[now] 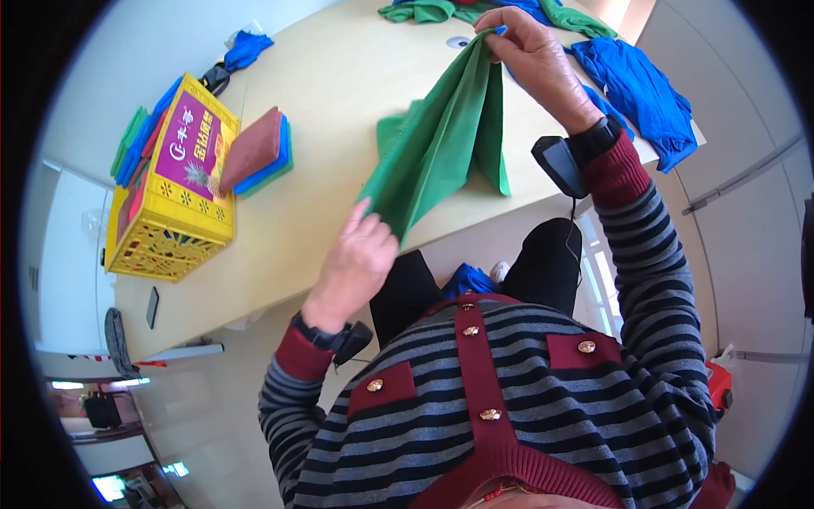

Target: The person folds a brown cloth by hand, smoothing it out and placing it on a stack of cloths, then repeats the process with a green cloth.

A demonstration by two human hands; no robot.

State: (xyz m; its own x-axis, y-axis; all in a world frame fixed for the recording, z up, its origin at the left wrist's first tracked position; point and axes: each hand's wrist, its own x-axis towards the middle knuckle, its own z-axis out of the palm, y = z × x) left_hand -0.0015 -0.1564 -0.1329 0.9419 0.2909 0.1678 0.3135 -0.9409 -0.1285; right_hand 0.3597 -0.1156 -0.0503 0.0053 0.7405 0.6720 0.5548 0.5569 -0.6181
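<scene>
A green cloth (445, 136) hangs stretched between my two hands above the pale wooden table (339, 93). My left hand (360, 259) pinches its near lower corner at the table's front edge. Farther out over the table, my right hand (530, 55) grips the cloth's far upper end. The cloth is folded lengthwise, and part of it trails down onto the tabletop. Both wrists wear dark bands with small black devices.
A yellow plastic crate (174, 199) stands at the left, with folded red, blue and green cloths (259, 153) stacked beside it. Loose blue cloths (644, 93) lie at the right table edge, and green ones (424, 10) at the far edge. A dark phone (152, 306) lies near the crate.
</scene>
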